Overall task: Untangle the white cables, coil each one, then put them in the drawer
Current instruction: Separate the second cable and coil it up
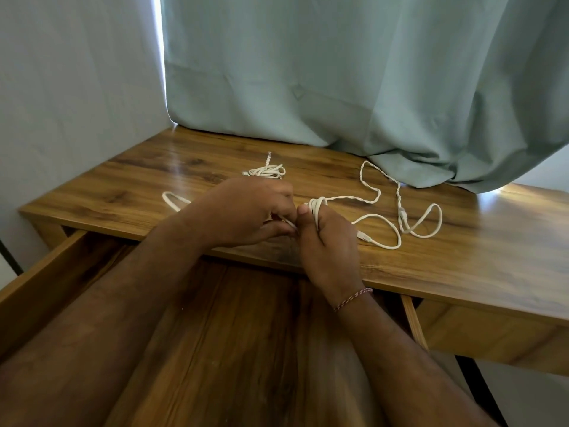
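My right hand (331,241) grips a small coil of white cable (317,204) wound round its fingers, just above the desk's front edge. My left hand (246,211) pinches the same cable beside the right thumb. The cable's loose tail (385,223) trails right over the wooden desk (431,266) in loops twisted with another strand, a plug lying near the right hand. A coiled white cable (267,172) lies behind my left hand. A white loop (174,200) shows left of my left forearm. The open drawer (46,285) is under my arms.
A pale green curtain (338,72) hangs behind the desk and its hem rests on the back right of the top. A white wall (77,87) closes off the left side. The drawer's wooden bottom (234,334) shows between my forearms.
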{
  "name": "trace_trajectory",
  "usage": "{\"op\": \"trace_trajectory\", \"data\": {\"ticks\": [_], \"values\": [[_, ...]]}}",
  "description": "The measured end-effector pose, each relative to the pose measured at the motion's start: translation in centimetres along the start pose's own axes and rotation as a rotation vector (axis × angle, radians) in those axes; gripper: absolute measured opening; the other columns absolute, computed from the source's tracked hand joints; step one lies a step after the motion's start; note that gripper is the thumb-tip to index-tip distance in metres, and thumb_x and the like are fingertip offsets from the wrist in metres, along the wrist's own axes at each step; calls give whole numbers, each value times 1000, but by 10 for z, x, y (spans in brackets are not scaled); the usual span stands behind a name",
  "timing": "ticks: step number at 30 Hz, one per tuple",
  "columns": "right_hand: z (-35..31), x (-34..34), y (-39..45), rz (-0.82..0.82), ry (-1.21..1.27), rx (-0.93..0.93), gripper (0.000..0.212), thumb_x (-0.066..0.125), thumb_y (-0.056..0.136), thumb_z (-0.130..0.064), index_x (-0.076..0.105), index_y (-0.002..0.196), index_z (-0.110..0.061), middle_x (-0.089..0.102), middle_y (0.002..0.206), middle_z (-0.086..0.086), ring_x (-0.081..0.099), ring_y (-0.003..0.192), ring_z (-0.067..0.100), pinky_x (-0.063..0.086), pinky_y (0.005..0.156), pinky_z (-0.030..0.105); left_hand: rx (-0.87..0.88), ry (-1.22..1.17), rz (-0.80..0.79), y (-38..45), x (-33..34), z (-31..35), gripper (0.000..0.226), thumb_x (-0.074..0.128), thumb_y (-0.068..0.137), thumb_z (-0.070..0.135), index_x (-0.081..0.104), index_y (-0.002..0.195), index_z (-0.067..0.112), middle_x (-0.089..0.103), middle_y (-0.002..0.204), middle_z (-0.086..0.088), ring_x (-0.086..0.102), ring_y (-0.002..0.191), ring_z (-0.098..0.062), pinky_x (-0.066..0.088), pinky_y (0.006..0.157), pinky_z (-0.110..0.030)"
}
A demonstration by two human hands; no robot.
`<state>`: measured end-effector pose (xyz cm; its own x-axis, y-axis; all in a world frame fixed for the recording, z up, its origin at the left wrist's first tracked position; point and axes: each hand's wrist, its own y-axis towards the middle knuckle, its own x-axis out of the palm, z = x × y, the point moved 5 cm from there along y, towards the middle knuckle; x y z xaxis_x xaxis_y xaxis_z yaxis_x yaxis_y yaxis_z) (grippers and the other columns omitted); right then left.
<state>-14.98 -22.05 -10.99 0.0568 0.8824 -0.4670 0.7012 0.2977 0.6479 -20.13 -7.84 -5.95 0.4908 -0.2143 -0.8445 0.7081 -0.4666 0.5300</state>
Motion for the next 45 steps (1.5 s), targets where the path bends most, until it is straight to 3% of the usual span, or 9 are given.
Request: {"op": "trace_trajectory", "data": {"ticks": [4, 12, 19, 23, 27, 33, 39, 42, 45], "values": [[0, 9, -1, -126, 233, 190, 53, 40, 100, -57, 60, 70, -18, 58, 57, 0, 63, 55, 29, 54, 54, 45, -9, -82, 6, -2, -11, -3, 33, 55, 94, 52, 79, 97, 30, 63, 84, 13, 48, 74, 2, 33, 59, -18], [-18, 21, -11, -519, 966, 319, 44, 47, 104, -37, 59, 75, -6, 32, 48, 0, 40, 37, 18, 34, 45, 23, -130, -167, 103, -15, -35, -24, 29, 61, 96, 51, 81, 101, 31, 68, 87, 9, 64, 79, -13, 51, 62, -44], [-19, 22, -12, -567, 1387, 331, 35, 60, 99, -40, 54, 76, -14, 32, 49, -7, 46, 39, 12, 24, 48, 30, -143, -260, 243, -8, -15, -13, 31, 56, 104, 35, 78, 107, 13, 68, 89, -2, 65, 81, -20, 51, 68, -43], [-23, 23, -16, -539, 1619, 285, 31, 71, 93, -37, 58, 82, -12, 29, 51, -5, 51, 43, 8, 43, 56, 24, -146, -286, 205, -4, -2, -8, 45, 43, 108, 41, 75, 107, 10, 71, 87, -2, 64, 79, -18, 49, 72, -39], [-25, 17, -9, -460, 1789, 291, 20, 62, 99, -25, 60, 93, -6, 50, 54, -5, 57, 54, 12, 51, 64, 27, -219, -287, 167, -7, 11, -15, 58, 34, 107, 53, 74, 103, 11, 70, 82, 0, 63, 75, -15, 49, 71, -40], [-22, 6, 0, -140, 1810, 381, 13, 53, 100, -18, 61, 100, -8, 60, 72, 0, 61, 77, 16, 54, 80, 27, -215, -275, 104, -2, 26, -2, 27, 49, 101, 27, 70, 116, 19, 75, 99, 0, 67, 88, -19, 51, 74, -36], [6, -15, 13, 103, 1607, 336, 13, 50, 100, -11, 58, 110, -7, 68, 88, 7, 71, 98, 26, 58, 83, 30, -250, -161, -180, 0, 42, 8, 33, 45, 101, 43, 66, 109, 19, 71, 90, 1, 64, 82, -20, 46, 68, -35], [25, -25, 18, 149, 1255, 241, 12, 48, 104, -8, 56, 113, -5, 73, 89, 8, 71, 102, 32, 56, 91, 35, -174, -251, -341, 0, 41, 13, 12, 64, 99, 30, 69, 109, 25, 63, 84, 14, 55, 75, -4, 40, 66, -27], [26, -29, 19, 72, 611, 28, 11, 51, 104, -14, 58, 111, -11, 77, 92, 0, 72, 98, 19, 54, 89, 30, -123, -240, -284, 2, 28, 15, 6, 65, 99, 28, 69, 103, 28, 63, 83, 15, 54, 75, -2, 40, 66, -26]]}}
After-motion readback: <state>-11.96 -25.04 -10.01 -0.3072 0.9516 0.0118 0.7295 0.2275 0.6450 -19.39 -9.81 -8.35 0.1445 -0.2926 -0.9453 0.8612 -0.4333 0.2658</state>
